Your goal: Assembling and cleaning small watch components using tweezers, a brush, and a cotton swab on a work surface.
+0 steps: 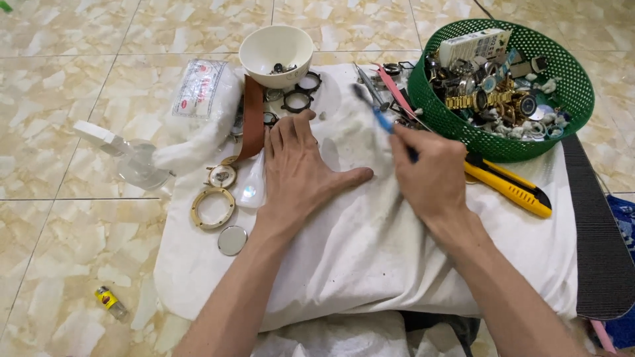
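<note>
A left hand (301,168) lies flat, fingers spread, holding nothing, on a stained white cloth (370,251); the right hand (430,175) pinches a slim blue-handled tool (380,119), possibly a screwdriver, near the cloth's far edge beside a green mesh basket (569,99).

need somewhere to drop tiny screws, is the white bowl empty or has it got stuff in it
Not empty. The white bowl stands upright, with a few small dark parts on its bottom; most of the inside is bare.

A clear red-printed packet (198,89) lies left; white box (475,45) in basket (569,106).
</note>
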